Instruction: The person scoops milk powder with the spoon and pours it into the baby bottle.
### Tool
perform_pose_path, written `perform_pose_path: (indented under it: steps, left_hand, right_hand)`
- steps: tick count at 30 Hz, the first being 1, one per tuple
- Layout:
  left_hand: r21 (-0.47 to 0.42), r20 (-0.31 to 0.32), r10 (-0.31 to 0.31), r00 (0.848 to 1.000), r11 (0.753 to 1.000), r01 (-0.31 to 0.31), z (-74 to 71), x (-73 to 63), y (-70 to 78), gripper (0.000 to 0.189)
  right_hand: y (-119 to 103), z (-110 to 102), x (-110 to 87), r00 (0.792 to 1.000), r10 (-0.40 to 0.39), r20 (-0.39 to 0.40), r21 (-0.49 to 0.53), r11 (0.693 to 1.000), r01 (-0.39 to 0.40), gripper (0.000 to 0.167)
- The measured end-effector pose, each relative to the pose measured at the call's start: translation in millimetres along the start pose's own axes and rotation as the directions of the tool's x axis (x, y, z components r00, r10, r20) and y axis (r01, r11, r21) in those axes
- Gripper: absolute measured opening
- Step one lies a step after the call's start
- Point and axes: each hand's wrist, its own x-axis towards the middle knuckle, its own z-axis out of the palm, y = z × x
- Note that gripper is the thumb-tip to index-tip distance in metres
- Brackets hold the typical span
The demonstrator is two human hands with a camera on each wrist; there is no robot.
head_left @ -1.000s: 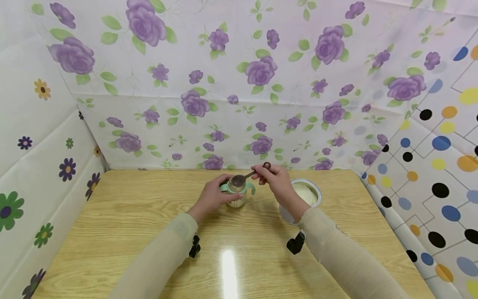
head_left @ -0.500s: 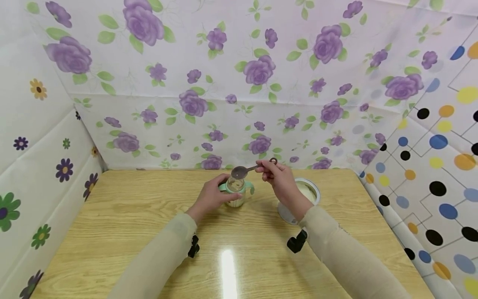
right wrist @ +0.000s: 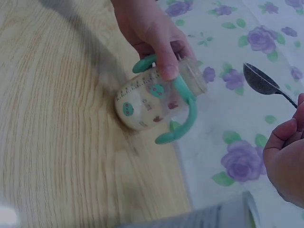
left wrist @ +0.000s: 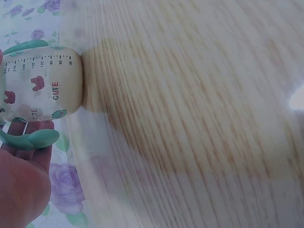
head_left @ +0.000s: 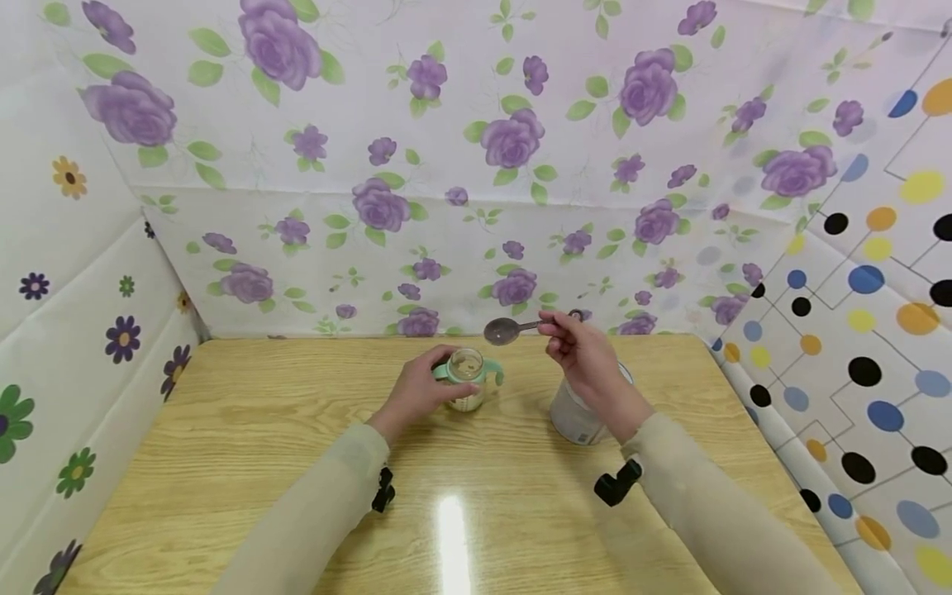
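Note:
A clear baby bottle (head_left: 468,402) with two mint-green handles stands uncapped on the table. My left hand (head_left: 418,388) grips it round its upper part from the left. Pale contents fill the lower part of the bottle (right wrist: 135,107) in the right wrist view, and printed measuring marks run along its side. My right hand (head_left: 583,364) pinches a dark spoon (head_left: 502,331) by the handle, its bowl up to the right of the bottle's mouth. No load shows in the spoon's bowl (right wrist: 260,80). Below the right hand stands a pale can (head_left: 576,417), its opening mostly hidden by that hand.
The wooden table (head_left: 297,463) ends at a flower-printed cloth (head_left: 446,248) close behind the bottle. A dotted cloth (head_left: 855,372) hangs on the right, and another flowered cloth (head_left: 97,330) on the left.
The spoon has risen from the bottle's mouth and moved right with my right hand, uncovering the mouth. My left hand keeps its grip on the bottle.

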Motion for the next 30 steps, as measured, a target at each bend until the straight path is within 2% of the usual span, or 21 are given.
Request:
perform_pose_path:
  steps: [10, 15, 22, 30]
  left_hand:
    - [0.03, 0.004, 0.001, 1.0, 1.0, -0.001, -0.5, 1.6, -0.3, 0.067]
    - [0.045, 0.011, 0.005, 1.0, 0.999, -0.006, -0.7, 1.4, 0.4, 0.069]
    - [0.045, 0.024, -0.017, 1.0, 0.999, 0.016, -2.7, 2.2, 0.7, 0.069]
    - [0.042, 0.027, -0.022, 0.999, 0.999, 0.021, -1.7, 3.1, 1.4, 0.069]
  right_hand:
    - [-36.4, -54.6, -26.2, 1.0, -0.023, -0.012, 0.117, 0.993, 0.024, 0.036]
    - [-45.3, -82.6, -40.8, 0.999, -0.045, -0.012, 0.103, 0.994, 0.046, 0.036]
    - [-44.0, -112.0, -51.7, 0.999, -0.034, -0.02, 0.062, 0.997, 0.035, 0.034]
    - [-30.2, -134.3, -58.6, 0.999, -0.004, -0.049, 0.002, 1.0, 0.004, 0.033]
